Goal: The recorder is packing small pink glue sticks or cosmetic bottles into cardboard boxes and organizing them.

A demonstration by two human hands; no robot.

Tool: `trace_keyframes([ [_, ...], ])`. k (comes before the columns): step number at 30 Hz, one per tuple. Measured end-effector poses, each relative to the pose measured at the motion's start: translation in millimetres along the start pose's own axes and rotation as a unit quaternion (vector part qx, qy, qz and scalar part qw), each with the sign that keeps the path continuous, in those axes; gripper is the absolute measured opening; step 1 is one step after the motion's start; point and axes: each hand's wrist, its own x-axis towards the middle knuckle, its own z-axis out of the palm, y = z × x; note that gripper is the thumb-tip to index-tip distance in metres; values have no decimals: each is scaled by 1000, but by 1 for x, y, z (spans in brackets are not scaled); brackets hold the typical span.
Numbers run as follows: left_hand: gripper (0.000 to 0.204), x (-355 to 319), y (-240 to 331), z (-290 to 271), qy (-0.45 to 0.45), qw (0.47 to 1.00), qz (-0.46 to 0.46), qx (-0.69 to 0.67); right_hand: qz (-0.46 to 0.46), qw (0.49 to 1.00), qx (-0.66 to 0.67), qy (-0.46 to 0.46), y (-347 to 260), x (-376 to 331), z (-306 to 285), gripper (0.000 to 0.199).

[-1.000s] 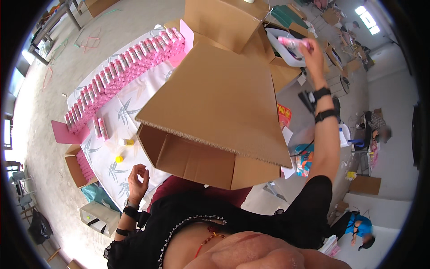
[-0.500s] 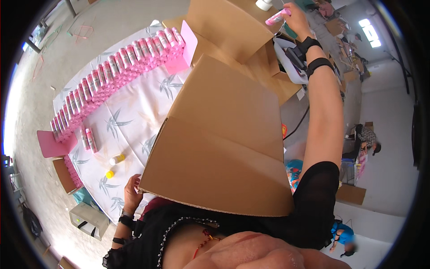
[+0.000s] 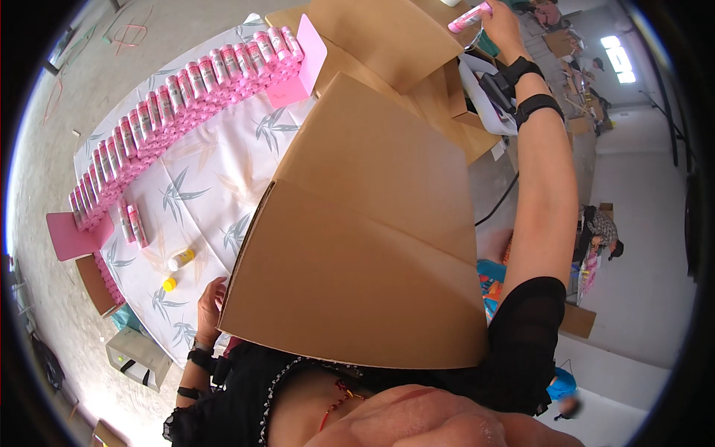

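Note:
A large brown cardboard box [image 3: 357,246] with raised flaps fills the middle, in front of my body. My left hand [image 3: 210,307] is at its near left corner, fingers curled at the flap's edge and partly hidden behind it. Far right, my outstretched right hand [image 3: 503,30] holds a slim pink cylindrical bottle [image 3: 469,18] beyond the box. On the table to the left, several pink-and-white bottles [image 3: 175,95] lie side by side on a long pink stack. Two more bottles [image 3: 135,225] lie apart, near a white-and-yellow bottle [image 3: 181,259] and a yellow cap [image 3: 169,284].
A white leaf-patterned cloth [image 3: 201,171] covers the table. Pink panels [image 3: 307,67] stand at the stack's ends. A raised box flap [image 3: 387,37] rises at the back, beside a whitish bin [image 3: 482,93]. A grey stool [image 3: 138,357] stands lower left. Other people work far right.
My right hand and the pink bottle have shifted slightly up and right. The box corner and my left hand sit a little farther left, as the whole view has moved somewhat.

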Motion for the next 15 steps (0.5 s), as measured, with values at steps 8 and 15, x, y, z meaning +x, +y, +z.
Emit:
trace_keyframes([
  [8,47,-7,-15,-8,-48,994,-11,96,9,1000,0,-3,0,0,0,39],
  [15,49,2,16,-8,-15,998,-15,63,79,996,38,-32,-4,0,-4,41],
])
